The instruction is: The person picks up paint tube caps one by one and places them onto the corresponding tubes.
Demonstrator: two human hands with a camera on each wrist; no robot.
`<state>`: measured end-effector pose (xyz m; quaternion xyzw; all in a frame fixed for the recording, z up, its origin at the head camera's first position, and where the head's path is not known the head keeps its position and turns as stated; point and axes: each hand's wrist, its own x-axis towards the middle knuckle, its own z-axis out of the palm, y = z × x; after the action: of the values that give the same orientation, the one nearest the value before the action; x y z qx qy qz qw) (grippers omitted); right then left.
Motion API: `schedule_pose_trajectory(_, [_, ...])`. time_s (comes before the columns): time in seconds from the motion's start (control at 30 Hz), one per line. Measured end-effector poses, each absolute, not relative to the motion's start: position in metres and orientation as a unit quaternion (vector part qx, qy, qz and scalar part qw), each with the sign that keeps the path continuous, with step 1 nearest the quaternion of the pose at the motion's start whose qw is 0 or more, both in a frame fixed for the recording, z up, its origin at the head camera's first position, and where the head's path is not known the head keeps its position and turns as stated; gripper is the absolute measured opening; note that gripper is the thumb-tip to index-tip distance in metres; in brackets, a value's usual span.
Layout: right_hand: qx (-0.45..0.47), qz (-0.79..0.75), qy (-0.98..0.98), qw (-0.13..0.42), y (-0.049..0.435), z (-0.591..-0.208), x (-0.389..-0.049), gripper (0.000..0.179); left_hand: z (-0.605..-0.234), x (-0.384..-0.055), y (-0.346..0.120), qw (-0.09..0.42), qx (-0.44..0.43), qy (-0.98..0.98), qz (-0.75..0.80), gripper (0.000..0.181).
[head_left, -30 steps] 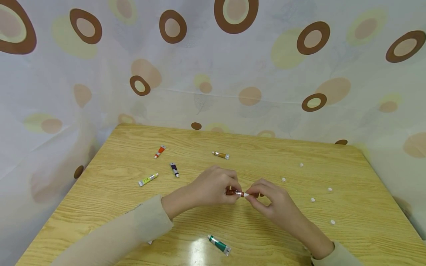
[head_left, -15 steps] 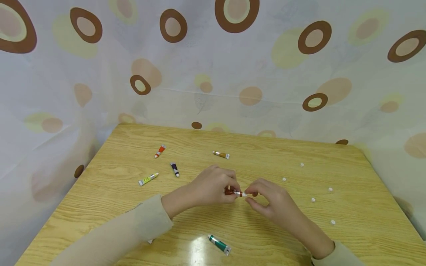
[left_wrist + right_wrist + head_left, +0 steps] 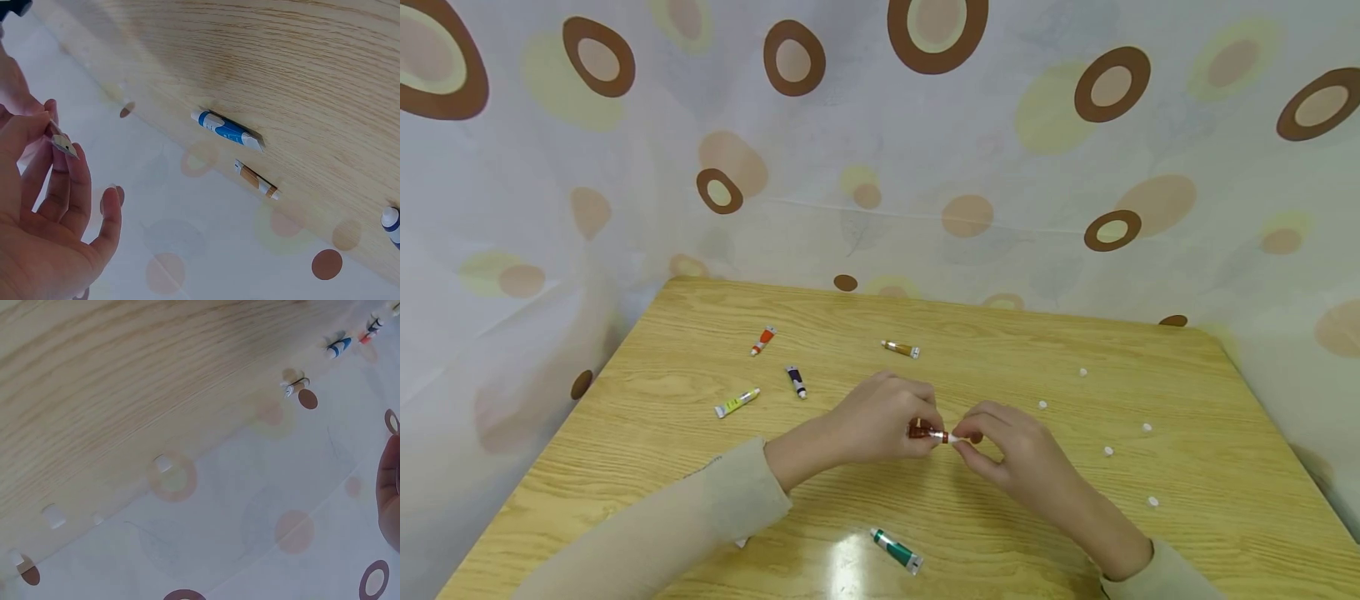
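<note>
In the head view my left hand (image 3: 887,421) grips a small brown paint tube (image 3: 928,433) by its body, its white cap (image 3: 952,438) pointing right. My right hand (image 3: 1011,442) pinches that cap between thumb and fingertip. The flat crimped end of the tube (image 3: 64,145) sticks out between the left fingers in the left wrist view. Only the edge of the right hand (image 3: 389,494) shows in the right wrist view. Both hands are over the middle of the wooden table (image 3: 1000,542).
Paint tubes lie about: orange-red (image 3: 763,341), dark purple (image 3: 796,382), yellow (image 3: 737,403), ochre (image 3: 900,349) and green (image 3: 897,551). A blue tube (image 3: 228,129) shows in the left wrist view. Several loose white caps (image 3: 1108,451) lie at the right. A patterned curtain (image 3: 880,167) stands behind.
Half a second ago the right thumb and finger were parted around the cap; now they pinch it again. The left hand keeps its grip on the tube.
</note>
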<state>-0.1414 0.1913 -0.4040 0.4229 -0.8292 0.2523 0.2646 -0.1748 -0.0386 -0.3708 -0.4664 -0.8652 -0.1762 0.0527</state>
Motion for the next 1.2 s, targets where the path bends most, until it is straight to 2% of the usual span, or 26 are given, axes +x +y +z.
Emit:
schedule_pose_trajectory(0.17, [0.424,0.261,-0.827,0.261,0.191,-0.404,-0.143,0.022,-0.370,-0.175,-0.038,0.077,-0.475,-0.860,-0.171,0.006])
schedule_pose_trajectory(0.23, [0.425,0.267,-0.826,0.256,0.191,-0.404,-0.143,0.019,-0.371,-0.175,-0.038,0.088,-0.477,-0.858,-0.168,0.006])
schedule_pose_trajectory(0.33, [0.423,0.283,-0.825,0.245,0.191,-0.403,-0.144,0.006,-0.370,-0.174,-0.038,0.103,-0.480,-0.856,-0.160,0.005])
schedule_pose_trajectory(0.4, [0.418,0.292,-0.828,0.235,0.191,-0.403,-0.144,0.008,-0.370,-0.174,-0.038,0.114,-0.482,-0.855,-0.153,0.005])
schedule_pose_trajectory(0.5, [0.400,0.308,-0.837,0.210,0.191,-0.403,-0.143,0.021,-0.369,-0.173,-0.038,0.132,-0.485,-0.854,-0.137,0.005])
schedule_pose_trajectory(0.6, [0.373,0.320,-0.852,0.181,0.191,-0.402,-0.141,0.024,-0.370,-0.173,-0.038,0.153,-0.487,-0.852,-0.119,0.006])
schedule_pose_trajectory(0.83, [0.294,0.384,-0.872,0.074,0.190,-0.402,-0.142,0.006,-0.376,-0.175,-0.038,0.228,-0.498,-0.833,-0.071,0.006])
schedule_pose_trajectory(0.9, [0.278,0.394,-0.874,0.061,0.189,-0.402,-0.142,0.005,-0.378,-0.175,-0.038,0.235,-0.498,-0.832,-0.069,0.006])
schedule_pose_trajectory(0.97, [0.290,0.378,-0.875,0.084,0.189,-0.403,-0.142,0.007,-0.380,-0.176,-0.038,0.229,-0.493,-0.836,-0.074,0.005])
schedule_pose_trajectory(1.1, [0.356,0.291,-0.866,0.197,0.186,-0.405,-0.143,0.020,-0.380,-0.176,-0.038,0.206,-0.481,-0.847,-0.089,0.006])
schedule_pose_trajectory(1.2, [0.396,0.235,-0.845,0.273,0.186,-0.407,-0.145,0.008,-0.380,-0.176,-0.037,0.200,-0.480,-0.849,-0.096,0.006])
